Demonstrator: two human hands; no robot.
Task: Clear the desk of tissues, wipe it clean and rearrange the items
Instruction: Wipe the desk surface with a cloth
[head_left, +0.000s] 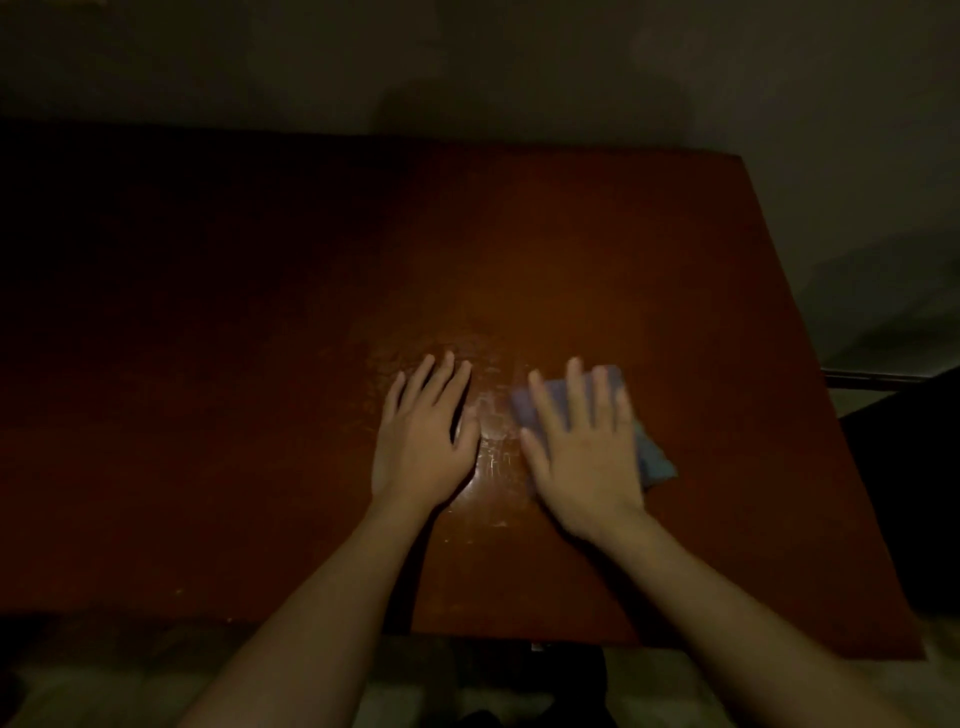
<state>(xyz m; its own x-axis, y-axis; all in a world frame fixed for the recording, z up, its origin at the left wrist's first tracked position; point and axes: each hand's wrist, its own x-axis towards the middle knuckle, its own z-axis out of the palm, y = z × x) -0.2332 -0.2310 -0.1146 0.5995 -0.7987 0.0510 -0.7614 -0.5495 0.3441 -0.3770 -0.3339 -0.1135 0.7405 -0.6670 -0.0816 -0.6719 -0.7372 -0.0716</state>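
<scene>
Reddish-brown wood of the desk (597, 249) is being wiped: a bluish cloth (655, 457) is pressed flat beneath the right hand (582, 452), whose fingers are spread and straight, presumably so that pressure is shared. Just beside it, the left hand (423, 447) is laid open on the bare wood, nothing grasped, probably for support; a smeared sheen (493, 447) is seen between the hands.

Left hand (423, 447) flat on brown table (260, 364); right hand (582, 452) presses blue-grey cloth (657, 462) flat beside it; streaks between
</scene>
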